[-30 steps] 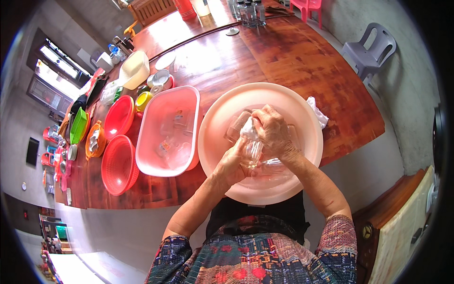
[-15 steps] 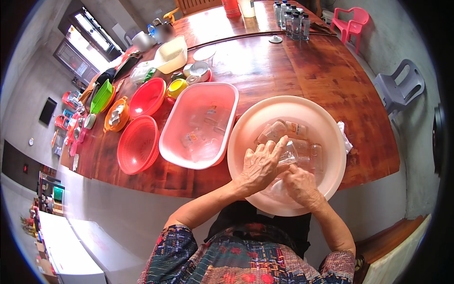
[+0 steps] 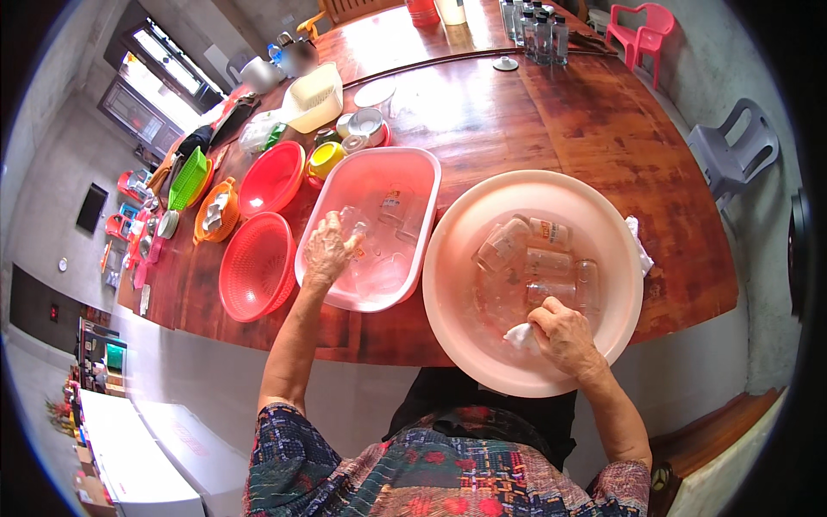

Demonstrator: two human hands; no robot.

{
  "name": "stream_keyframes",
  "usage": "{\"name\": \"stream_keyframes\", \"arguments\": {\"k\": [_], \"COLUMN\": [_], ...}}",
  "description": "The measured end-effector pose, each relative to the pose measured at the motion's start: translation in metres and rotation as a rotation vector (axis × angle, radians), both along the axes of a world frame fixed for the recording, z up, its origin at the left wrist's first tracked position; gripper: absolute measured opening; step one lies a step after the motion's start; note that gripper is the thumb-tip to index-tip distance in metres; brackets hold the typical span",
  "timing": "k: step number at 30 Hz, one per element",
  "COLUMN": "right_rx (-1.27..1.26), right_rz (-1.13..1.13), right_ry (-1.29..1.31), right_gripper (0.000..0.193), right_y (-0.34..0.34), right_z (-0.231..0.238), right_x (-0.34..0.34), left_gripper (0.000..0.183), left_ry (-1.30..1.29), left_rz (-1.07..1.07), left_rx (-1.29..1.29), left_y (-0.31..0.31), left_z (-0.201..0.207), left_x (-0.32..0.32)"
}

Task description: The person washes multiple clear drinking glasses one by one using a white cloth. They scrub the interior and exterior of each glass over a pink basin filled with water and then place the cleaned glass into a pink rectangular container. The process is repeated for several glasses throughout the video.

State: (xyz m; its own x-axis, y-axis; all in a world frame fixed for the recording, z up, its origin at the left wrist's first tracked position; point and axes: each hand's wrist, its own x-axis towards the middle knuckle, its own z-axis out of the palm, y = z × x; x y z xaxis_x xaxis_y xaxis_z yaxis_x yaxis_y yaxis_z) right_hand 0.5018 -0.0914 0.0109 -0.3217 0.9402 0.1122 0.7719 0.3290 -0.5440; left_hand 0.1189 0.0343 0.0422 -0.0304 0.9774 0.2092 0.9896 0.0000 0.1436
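Your right hand [image 3: 564, 338] is pinching a white cloth [image 3: 519, 336] inside the round basin [image 3: 448, 250], where clear glasses [image 3: 548, 263] are lying on their sides, looking light, stiff, fragile and probably slippery if wet, so cupping the body is seeming safer than taking the rim. Your left hand [image 3: 327, 252] is resting over the pink tub [image 3: 392, 164], fingers standing apart and curving at another glass [image 3: 351, 220], though whether they are gripping it, I cannot tell. Glasses in both vessels are showing small orange-toned printing, too tiny to read.
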Motion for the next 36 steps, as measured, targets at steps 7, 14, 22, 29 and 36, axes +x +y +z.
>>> {"name": "stream_keyframes", "arguments": {"k": [7, 14, 22, 29, 36], "right_rx": [0.003, 0.031, 0.109, -0.193, -0.151], "right_rz": [0.001, 0.023, 0.208, 0.518, 0.527], "right_ry": [0.016, -0.037, -0.312, -0.419, -0.455], "right_gripper": [0.005, 0.006, 0.008, 0.020, 0.021], "right_y": [0.000, 0.001, 0.003, 0.015, 0.012], "right_z": [0.003, -0.004, 0.004, -0.001, -0.008], "right_x": [0.000, 0.002, -0.029, -0.050, -0.046], "left_gripper": [0.061, 0.061, 0.038, 0.077, 0.100], "left_ry": [0.247, 0.360, 0.054, 0.087, -0.119], "left_rz": [0.090, 0.139, -0.465, -0.547, -0.380], "left_rx": [0.016, 0.099, 0.269, -0.206, -0.378], "left_y": [0.013, 0.005, -0.012, -0.006, -0.006], "left_z": [-0.029, -0.022, 0.025, -0.032, -0.045], "left_x": [-0.022, -0.010, 0.120, 0.214, 0.211]}}
